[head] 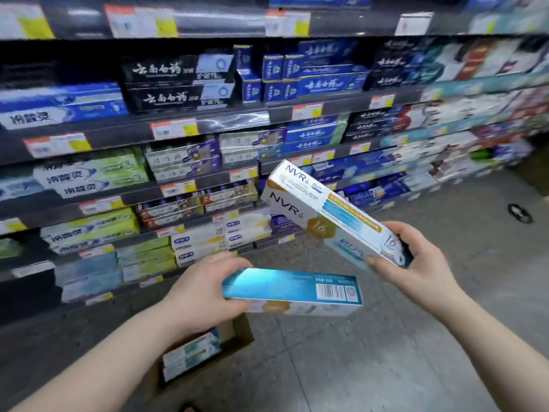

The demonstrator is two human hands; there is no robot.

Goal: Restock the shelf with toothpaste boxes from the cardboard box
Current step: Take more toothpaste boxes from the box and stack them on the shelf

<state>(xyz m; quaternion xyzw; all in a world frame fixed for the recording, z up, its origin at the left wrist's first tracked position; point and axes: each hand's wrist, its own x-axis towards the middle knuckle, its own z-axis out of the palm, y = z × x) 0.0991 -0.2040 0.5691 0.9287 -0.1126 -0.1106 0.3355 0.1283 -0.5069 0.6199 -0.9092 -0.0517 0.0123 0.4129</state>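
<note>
My left hand (pixel 205 288) grips one end of a teal-and-white toothpaste box (pixel 300 288), held level with its barcode side up. My right hand (pixel 416 261) grips the near end of a white NVR toothpaste box (pixel 323 212), which tilts up and to the left toward the shelves. Below my left forearm, on the floor, stands the open cardboard box (pixel 237 331) with a few more toothpaste boxes (pixel 193 352) lying inside. The shelf unit (pixel 231 120) rises in front of me, its tiers packed with toothpaste boxes.
Price tags (pixel 173 129) line the shelf edges. Grey concrete floor (pixel 371 352) stretches to the right of the cardboard box. A small dark object (pixel 520 213) lies on the floor at the far right.
</note>
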